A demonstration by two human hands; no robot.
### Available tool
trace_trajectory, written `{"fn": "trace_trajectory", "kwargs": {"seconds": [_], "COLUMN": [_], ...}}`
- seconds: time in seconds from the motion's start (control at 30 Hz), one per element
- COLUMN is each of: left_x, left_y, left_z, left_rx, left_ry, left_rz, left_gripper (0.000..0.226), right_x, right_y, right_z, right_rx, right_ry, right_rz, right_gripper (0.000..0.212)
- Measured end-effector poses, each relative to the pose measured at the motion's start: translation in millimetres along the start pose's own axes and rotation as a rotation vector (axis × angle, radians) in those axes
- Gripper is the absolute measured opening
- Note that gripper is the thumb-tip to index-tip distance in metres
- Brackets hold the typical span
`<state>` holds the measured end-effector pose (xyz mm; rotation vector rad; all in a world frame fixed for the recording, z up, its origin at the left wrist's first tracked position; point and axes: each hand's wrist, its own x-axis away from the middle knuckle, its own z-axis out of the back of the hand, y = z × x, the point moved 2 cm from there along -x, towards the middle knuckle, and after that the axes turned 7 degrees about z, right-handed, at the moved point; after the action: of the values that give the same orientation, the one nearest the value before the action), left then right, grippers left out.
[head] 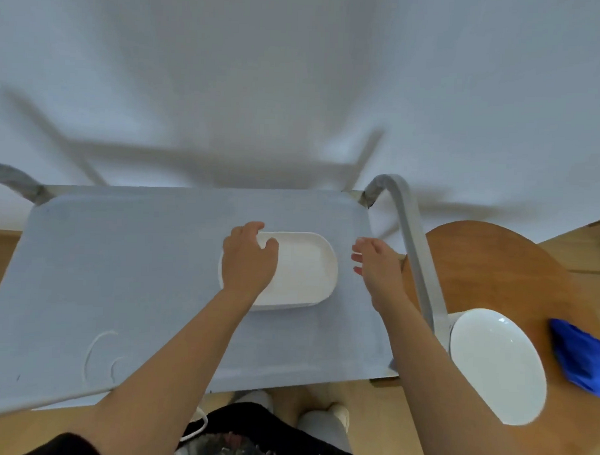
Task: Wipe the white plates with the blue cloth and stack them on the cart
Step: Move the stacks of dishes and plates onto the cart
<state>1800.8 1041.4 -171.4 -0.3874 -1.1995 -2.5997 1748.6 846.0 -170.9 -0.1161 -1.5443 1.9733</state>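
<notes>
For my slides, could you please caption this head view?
Left hand grips oblong white plates on cart; right hand open beside them.

A grey cart (120, 272) is seen, with white oblong plates (304, 271) stacked at its three o'clock side. At four o'clock, a wooden table (494, 268) carries a round plate (497, 367) and a blue cloth (580, 356).

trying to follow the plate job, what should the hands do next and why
Probably let go of the oval plate and reach the right hand back for the blue cloth. The oval plate already lies on the cart, with the left hand gripping its left rim, while the right hand is open and free. A round plate waits on the wooden table beside the cloth.
</notes>
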Motion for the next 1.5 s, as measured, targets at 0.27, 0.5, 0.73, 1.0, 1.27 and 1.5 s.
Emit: {"fn": "trace_trajectory", "kwargs": {"seconds": [0.27, 0.5, 0.73, 1.0, 1.27, 1.5], "left_x": [83, 162, 213, 201, 174, 161], "left_y": [83, 136, 140, 90, 57, 40], "left_z": [-75, -168, -283, -335, -374, -403], "left_rx": [0.115, 0.048, -0.29, -0.3, -0.162, 0.234], "left_ry": [-0.197, -0.252, -0.394, -0.445, -0.518, -0.778], "left_rz": [-0.251, -0.451, -0.546, -0.169, 0.132, 0.347], "left_gripper": [0.028, 0.02, 0.036, 0.032, 0.067, 0.029], "right_x": [35, 60, 65, 44, 8, -14], "right_y": [-3, 50, 124, 200, 278, 303], "right_z": [115, 244, 355, 389, 367, 357], "right_rx": [-0.11, 0.057, 0.167, 0.206, 0.119, -0.358], "right_ry": [0.091, 0.192, 0.197, 0.22, 0.244, -0.024], "right_rz": [0.128, 0.193, 0.078, -0.102, -0.331, -0.422], "right_gripper": [0.017, 0.023, 0.019, 0.017, 0.052, 0.041]}}
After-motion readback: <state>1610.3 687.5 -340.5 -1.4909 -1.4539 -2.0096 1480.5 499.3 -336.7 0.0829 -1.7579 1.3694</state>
